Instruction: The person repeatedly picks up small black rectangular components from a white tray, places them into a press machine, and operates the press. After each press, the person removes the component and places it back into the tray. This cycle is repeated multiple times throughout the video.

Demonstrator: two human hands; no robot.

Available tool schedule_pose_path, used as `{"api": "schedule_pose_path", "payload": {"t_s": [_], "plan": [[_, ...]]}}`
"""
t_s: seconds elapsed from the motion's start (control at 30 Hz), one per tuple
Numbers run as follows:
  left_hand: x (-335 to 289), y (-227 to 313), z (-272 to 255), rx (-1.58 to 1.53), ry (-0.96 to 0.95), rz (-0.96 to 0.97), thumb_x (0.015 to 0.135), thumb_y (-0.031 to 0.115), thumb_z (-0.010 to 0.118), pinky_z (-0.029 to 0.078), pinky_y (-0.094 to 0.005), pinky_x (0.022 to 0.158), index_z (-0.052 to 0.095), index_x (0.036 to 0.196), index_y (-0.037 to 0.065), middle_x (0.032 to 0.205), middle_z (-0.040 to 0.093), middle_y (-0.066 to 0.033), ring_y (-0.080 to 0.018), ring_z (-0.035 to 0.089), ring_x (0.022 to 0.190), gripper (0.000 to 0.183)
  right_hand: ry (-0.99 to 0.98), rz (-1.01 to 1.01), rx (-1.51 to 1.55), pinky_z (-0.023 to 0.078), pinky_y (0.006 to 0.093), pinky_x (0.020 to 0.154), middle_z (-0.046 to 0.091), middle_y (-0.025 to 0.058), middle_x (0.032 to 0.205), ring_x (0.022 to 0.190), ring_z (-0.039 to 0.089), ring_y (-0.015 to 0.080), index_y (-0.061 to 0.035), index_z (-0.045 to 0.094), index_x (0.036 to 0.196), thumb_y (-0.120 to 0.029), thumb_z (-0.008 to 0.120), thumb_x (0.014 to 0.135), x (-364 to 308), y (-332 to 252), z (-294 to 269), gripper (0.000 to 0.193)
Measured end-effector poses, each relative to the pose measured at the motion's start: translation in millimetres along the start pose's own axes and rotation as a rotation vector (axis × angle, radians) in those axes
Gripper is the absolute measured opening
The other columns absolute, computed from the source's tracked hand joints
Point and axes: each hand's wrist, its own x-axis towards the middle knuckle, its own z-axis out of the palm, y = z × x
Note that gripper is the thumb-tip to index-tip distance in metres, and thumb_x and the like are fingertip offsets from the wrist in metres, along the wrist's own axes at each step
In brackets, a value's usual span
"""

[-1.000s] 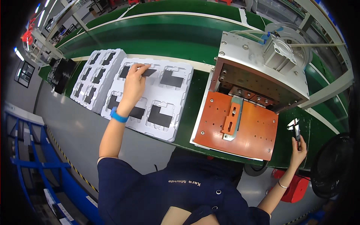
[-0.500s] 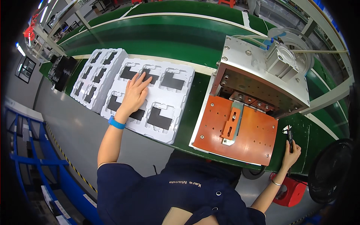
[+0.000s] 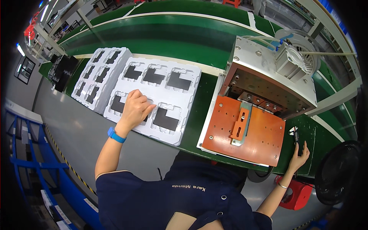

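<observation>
Left hand (image 3: 135, 110): curled over black piece (image 3: 145, 120) in tray (image 3: 165, 94), unclear whether gripping
Right hand (image 3: 299, 158): spread at calipers (image 3: 295, 135), unclear whether gripping
Calipers: right of press (image 3: 264, 86), pointing away from body, long axis front-to-back

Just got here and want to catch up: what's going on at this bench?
A person is working over a white tray that holds flat black pieces. Their left hand is above its near row, fingers curled, partly hiding one piece; whether it grips anything can't be told. Their right hand is at a caliper on the right. Between them stands a metal machine with an orange plate.
</observation>
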Motion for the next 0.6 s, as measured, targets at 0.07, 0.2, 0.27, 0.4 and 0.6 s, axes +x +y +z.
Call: {"api": "schedule_pose_path", "payload": {"t_s": [0.07,0.2,0.27,0.4,0.6], "plan": [[1,-1,-4,0.057,0.043,0.034,0.082,0.022,0.072,0.042,-0.0434,0.091,0.063,0.063,0.006,0.065,0.055,-0.0035,-0.0247,0.052,0.075,0.026,0.036,0.024,0.039,0.045,0.033,0.081,0.06,0.0086,0.102,0.092,0.056,0.0206,-0.008,0.068,0.123,-0.019,0.073,0.089,0,-31,-13,0.036],[33,24,-24,0.069,0.218,0.16,0.081,0.024,0.072,0.042,-0.0451,0.091,0.06,0.059,0.009,0.062,0.053,-0.0022,-0.0251,0.051,0.071,0.029,0.035,-0.037,0.482,0.046,0.027,0.076,0.063,0.0083,0.099,0.085,0.058,0.0158,0.0009,0.069,0.112,-0.009,0.066,0.094,-3,-124,-53,0.02],[63,72,-30,0.016,0.348,0.256,0.077,0.029,0.074,0.043,-0.0456,0.089,0.055,0.056,0.013,0.059,0.05,-0.001,-0.0245,0.05,0.067,0.033,-0.234,-0.081,0.696,0.048,0.0271,0.069,0.066,0.0102,0.087,0.077,0.06,0.0156,0.0036,0.069,0.092,0.001,0.06,0.092,-2,-194,-77,0.009],[114,163,-31,-0.277,0.345,0.537,0.08,0.036,0.072,0.045,-0.0401,0.084,0.057,0.061,0.012,0.059,0.045,0.0006,-0.0212,0.051,0.071,0.033,-0.817,-0.224,1.039,0.055,0.0311,0.081,0.073,0.0153,0.099,0.092,0.071,0.0224,0.0028,0.071,0.107,-0.009,0.076,0.079,-8,-283,-86,0.032],[158,220,0,-0.548,0.345,0.631,0.075,0.03,0.07,0.045,-0.0384,0.08,0.052,0.068,0.011,0.061,0.047,-0.0008,-0.0207,0.048,0.067,0.027,-0.933,0.205,1.345,0.052,0.0218,0.072,0.069,0.005,0.088,0.084,0.065,0.0082,0.0027,0.064,0.091,0.006,0.077,0.078,-21,-289,-72,0.018]]}}
